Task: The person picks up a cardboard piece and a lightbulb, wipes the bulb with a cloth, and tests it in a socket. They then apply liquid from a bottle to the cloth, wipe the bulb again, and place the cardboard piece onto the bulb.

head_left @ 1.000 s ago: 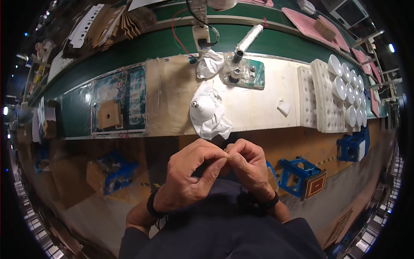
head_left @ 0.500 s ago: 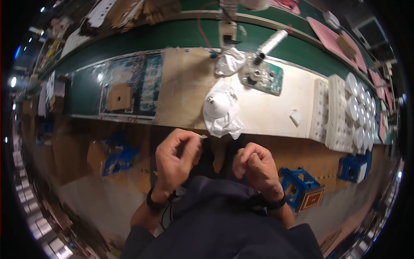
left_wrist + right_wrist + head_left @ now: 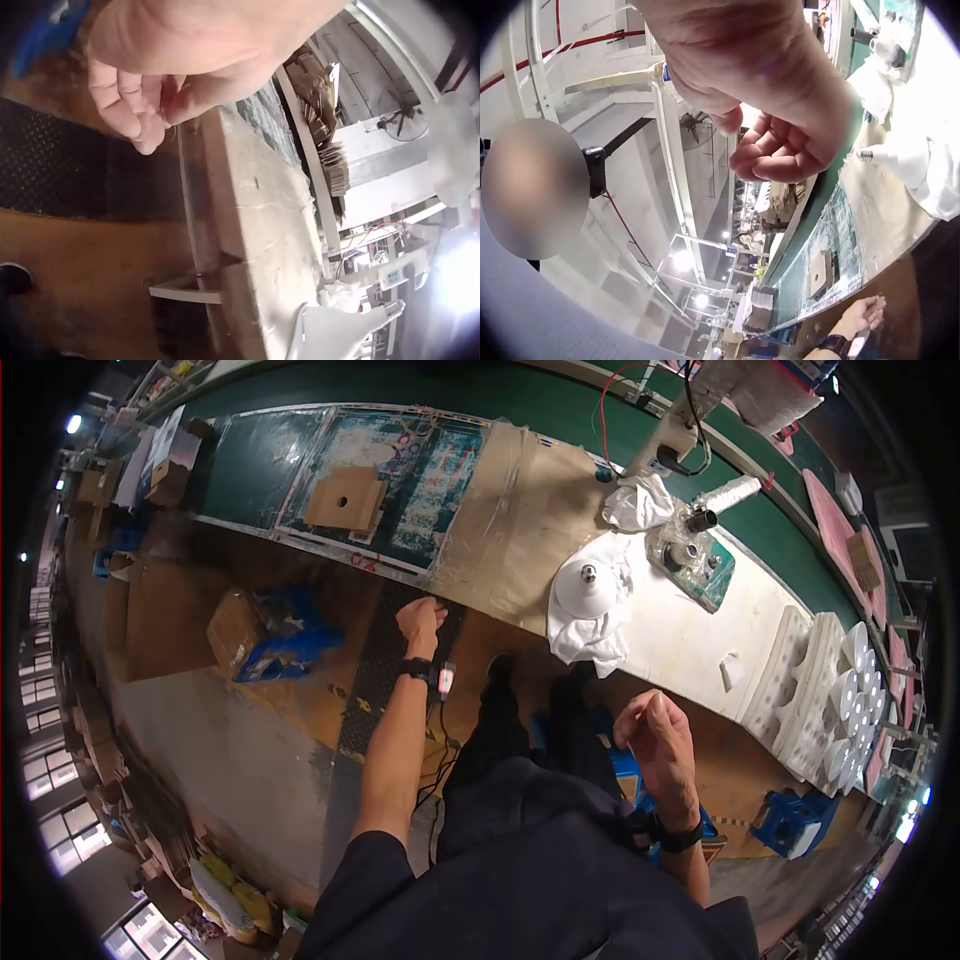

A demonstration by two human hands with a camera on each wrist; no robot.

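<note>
My left hand (image 3: 422, 620) hangs past the bench's front edge, over the floor. In the left wrist view its fingers (image 3: 124, 105) are curled and the thumb meets the forefinger, a thin strand (image 3: 175, 133) showing at their tips. Held low before the right side of the body, my right hand (image 3: 660, 735) has loosely curled fingers with nothing between them. Between both hands, farther back on the bench, a white reflector bulb (image 3: 590, 600) lies on a white cloth (image 3: 590, 645), its metal screw base (image 3: 588, 572) pointing up.
A fixture on a green board (image 3: 715, 585) stands right of the bulb. Foam trays (image 3: 790, 690) and several white bulbs (image 3: 850, 710) are at the bench's right end. A cardboard piece (image 3: 345, 500) lies left. Blue stools (image 3: 290, 645) stand on the floor. A cable (image 3: 430, 785) hangs from the left wrist.
First the hands met at the fingertips, then parted, a small pale bit showing at the left fingertips. The left hand has swung out leftward; the right has drawn away right. The head view has turned.
</note>
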